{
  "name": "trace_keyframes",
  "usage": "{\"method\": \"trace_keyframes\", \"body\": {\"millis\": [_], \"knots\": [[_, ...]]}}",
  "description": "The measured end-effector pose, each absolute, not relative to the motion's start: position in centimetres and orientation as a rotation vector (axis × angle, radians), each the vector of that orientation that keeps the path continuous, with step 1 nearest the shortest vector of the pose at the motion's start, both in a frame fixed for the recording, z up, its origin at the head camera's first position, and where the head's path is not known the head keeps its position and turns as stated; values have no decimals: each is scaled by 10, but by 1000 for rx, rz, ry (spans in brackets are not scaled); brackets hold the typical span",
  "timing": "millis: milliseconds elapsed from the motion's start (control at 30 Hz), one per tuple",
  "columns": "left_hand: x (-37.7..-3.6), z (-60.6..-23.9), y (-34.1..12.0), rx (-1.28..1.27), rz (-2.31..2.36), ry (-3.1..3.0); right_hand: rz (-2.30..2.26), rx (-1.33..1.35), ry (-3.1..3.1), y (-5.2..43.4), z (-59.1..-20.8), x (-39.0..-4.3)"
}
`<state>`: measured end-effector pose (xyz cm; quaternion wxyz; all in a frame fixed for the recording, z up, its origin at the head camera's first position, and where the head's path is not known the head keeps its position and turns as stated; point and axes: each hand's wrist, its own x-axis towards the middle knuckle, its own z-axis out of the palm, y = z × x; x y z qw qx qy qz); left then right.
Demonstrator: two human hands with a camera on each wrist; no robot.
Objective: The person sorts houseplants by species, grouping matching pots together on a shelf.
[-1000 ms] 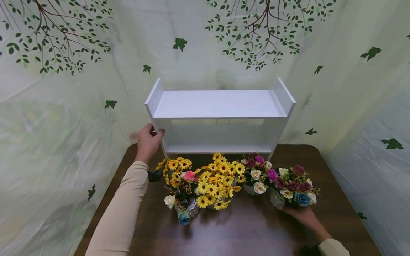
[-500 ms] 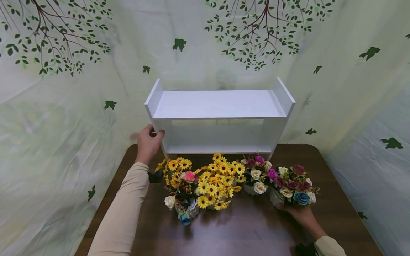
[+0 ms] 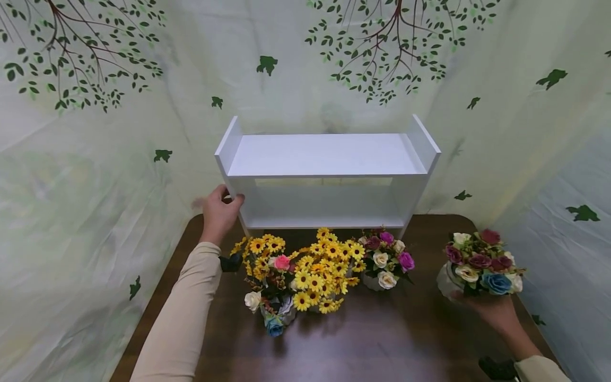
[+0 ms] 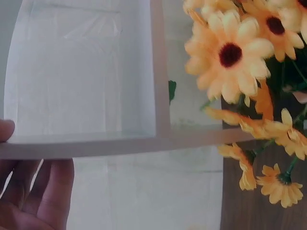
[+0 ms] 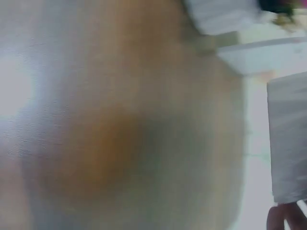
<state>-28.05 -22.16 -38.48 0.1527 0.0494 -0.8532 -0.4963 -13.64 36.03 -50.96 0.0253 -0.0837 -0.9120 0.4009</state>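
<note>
Right hand, fingers clasped under a light, top-heavy posy in a pale, probably fragile pot, holds it above the bench at near right, while left hand grips the shelf side panel.

The shelf is plain white. The bench is dark brown wood grain. The middle bouquet is yellow daisies with dark centres; the held posy mixes maroon, cream and blue roses. The backdrop is pale green, printed with branches and green leaves. Both sleeves are beige.
</note>
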Motion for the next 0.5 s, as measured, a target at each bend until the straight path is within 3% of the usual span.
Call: {"method": "trace_keyframes", "body": {"millis": [500], "knots": [[-281, -387, -222, 160, -1393, -2420, 1243, -1, -2420, 349, -344, -171]]}}
